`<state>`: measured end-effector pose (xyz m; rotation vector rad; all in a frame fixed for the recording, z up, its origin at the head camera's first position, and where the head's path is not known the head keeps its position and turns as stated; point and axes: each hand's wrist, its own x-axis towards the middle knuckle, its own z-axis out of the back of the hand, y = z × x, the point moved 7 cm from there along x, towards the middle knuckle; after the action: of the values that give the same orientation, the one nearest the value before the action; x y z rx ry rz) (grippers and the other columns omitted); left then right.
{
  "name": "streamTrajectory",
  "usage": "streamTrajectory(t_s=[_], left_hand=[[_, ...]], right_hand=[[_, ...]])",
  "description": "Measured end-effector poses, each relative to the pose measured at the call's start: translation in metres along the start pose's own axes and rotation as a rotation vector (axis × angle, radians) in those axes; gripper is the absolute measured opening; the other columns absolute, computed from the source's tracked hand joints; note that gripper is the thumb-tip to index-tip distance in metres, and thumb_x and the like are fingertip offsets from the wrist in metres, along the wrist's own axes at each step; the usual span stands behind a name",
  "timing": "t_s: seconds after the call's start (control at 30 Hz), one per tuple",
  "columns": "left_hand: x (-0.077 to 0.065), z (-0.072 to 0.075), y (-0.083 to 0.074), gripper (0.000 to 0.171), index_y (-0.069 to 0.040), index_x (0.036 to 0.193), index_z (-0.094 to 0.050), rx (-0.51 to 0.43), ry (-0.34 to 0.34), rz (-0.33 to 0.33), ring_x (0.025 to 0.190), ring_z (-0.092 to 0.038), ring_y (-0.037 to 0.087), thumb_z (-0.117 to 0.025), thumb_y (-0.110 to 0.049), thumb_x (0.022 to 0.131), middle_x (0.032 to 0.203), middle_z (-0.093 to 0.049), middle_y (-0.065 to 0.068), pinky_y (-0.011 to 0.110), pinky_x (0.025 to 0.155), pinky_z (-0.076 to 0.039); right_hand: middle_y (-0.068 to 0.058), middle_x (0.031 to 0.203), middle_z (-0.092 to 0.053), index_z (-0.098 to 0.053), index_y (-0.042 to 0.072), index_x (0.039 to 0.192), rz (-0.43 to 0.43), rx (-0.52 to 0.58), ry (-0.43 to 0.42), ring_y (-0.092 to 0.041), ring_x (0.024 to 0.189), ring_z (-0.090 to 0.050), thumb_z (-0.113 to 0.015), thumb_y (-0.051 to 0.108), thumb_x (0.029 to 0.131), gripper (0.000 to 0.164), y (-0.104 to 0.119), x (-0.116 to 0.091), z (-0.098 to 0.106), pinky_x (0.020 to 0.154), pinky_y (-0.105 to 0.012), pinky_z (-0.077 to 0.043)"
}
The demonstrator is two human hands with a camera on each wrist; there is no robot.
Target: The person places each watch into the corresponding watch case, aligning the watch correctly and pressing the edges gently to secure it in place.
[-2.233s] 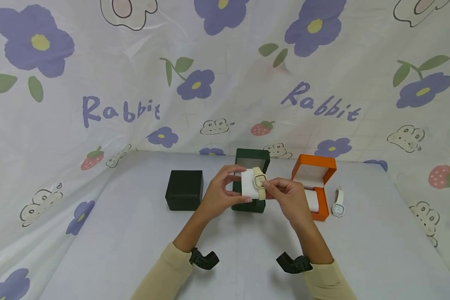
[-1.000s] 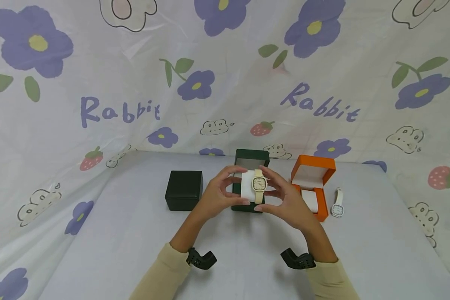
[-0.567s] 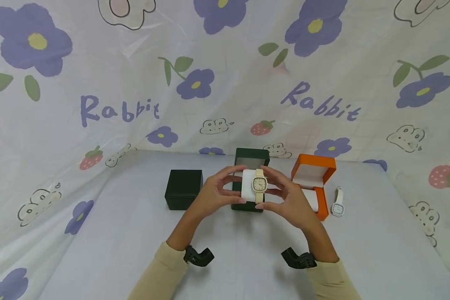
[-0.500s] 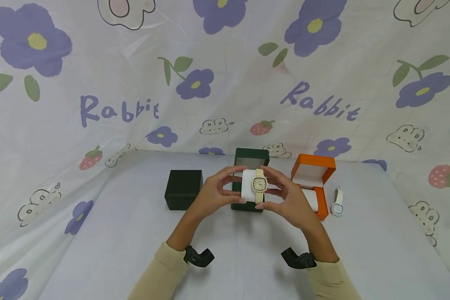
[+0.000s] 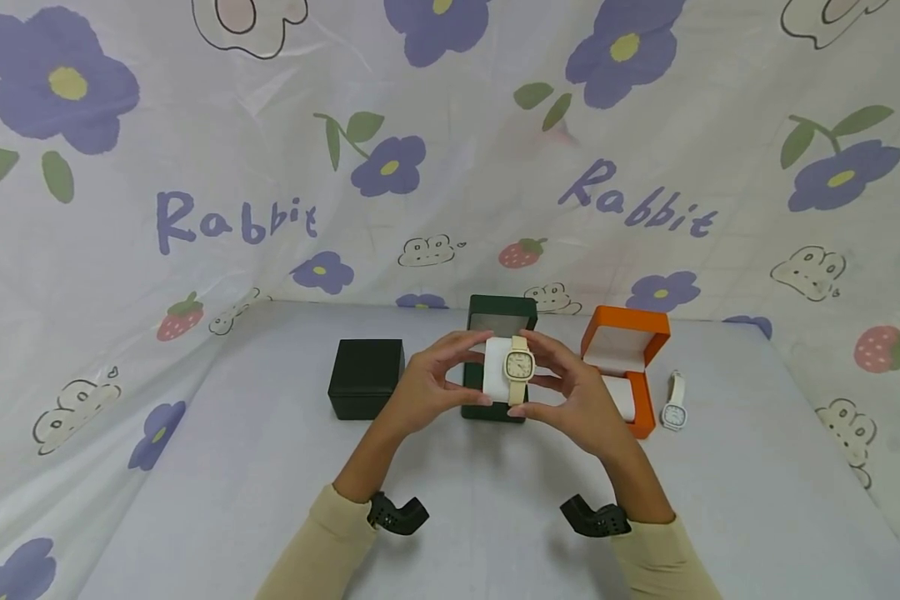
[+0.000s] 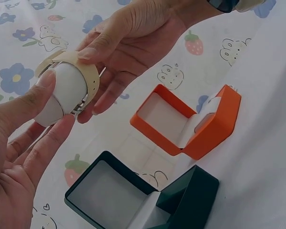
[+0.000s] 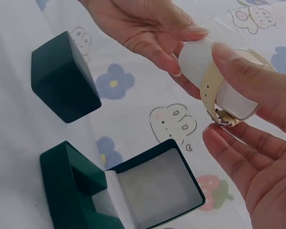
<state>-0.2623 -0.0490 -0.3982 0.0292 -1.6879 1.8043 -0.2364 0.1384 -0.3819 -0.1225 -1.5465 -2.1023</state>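
In the head view a cream wristwatch [image 5: 520, 367] with a squarish dial is strapped round a white watch cushion [image 5: 497, 371], raised in front of the open dark green box [image 5: 503, 307]. My left hand [image 5: 429, 390] grips the cushion's bare left end between thumb and fingers. From the other side my right hand [image 5: 583, 402] holds the watch, thumb at the lower strap and forefinger at the upper. Both wrist views show the strap [image 6: 89, 76] wrapped round the cushion, its buckle [image 7: 224, 118] on the underside beside the right fingertips. The cushion's right end is partly hidden by the right hand.
A closed dark box [image 5: 366, 379] stands left of the green one. To the right sits an open orange box [image 5: 647, 408] with a white cushion [image 5: 619, 398] inside. Beyond it a white wristwatch [image 5: 674, 408] lies on the pale tablecloth [image 5: 450, 533].
My right hand has shifted from pinching the watch's right side to spanning its strap top and bottom. The watch has straightened on the cushion; over the last half second both hands stay nearly still.
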Motion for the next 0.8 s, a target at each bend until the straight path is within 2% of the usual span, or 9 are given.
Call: streamTrajectory(t_s=[0.13, 0.37, 0.57, 0.8], left_hand=[[0.0005, 0.0007, -0.0003, 0.080, -0.020, 0.148, -0.055, 0.007, -0.002, 0.008, 0.120, -0.063, 0.027, -0.087, 0.000, 0.077, 0.142, -0.055, 0.001, 0.039, 0.078, -0.063], [0.0004, 0.0003, 0.0001, 0.079, -0.019, 0.148, -0.055, 0.010, 0.001, 0.021, 0.120, -0.063, 0.026, -0.086, 0.000, 0.078, 0.142, -0.055, 0.001, 0.038, 0.078, -0.063], [-0.0001, -0.0028, 0.0008, 0.080, -0.012, 0.150, -0.052, -0.012, 0.027, 0.019, 0.121, -0.062, 0.026, -0.085, 0.001, 0.078, 0.143, -0.053, 0.001, 0.038, 0.081, -0.063], [0.0006, -0.0025, -0.0006, 0.079, -0.010, 0.149, -0.052, -0.015, 0.022, 0.006, 0.122, -0.062, 0.026, -0.085, 0.003, 0.078, 0.143, -0.054, 0.002, 0.039, 0.080, -0.063]], right_hand=[[-0.005, 0.147, -0.053, -0.044, 0.019, 0.154, 0.003, 0.004, 0.001, -0.024, 0.129, -0.055, -0.089, 0.001, 0.075, 0.093, 0.0007, 0.0006, -0.0005, 0.101, -0.026, -0.052], [-0.004, 0.149, -0.052, -0.044, 0.013, 0.154, 0.014, 0.007, 0.005, -0.024, 0.130, -0.054, -0.089, 0.001, 0.075, 0.092, -0.0003, 0.0010, -0.0012, 0.102, -0.026, -0.051], [-0.005, 0.147, -0.053, -0.045, 0.016, 0.153, 0.012, 0.007, 0.013, -0.026, 0.130, -0.054, -0.089, 0.004, 0.076, 0.090, -0.0015, 0.0008, -0.0039, 0.103, -0.027, -0.051], [-0.006, 0.143, -0.054, -0.044, 0.014, 0.154, 0.011, 0.012, 0.005, -0.025, 0.130, -0.054, -0.089, 0.002, 0.076, 0.090, -0.0005, 0.0021, -0.0045, 0.104, -0.027, -0.050]])
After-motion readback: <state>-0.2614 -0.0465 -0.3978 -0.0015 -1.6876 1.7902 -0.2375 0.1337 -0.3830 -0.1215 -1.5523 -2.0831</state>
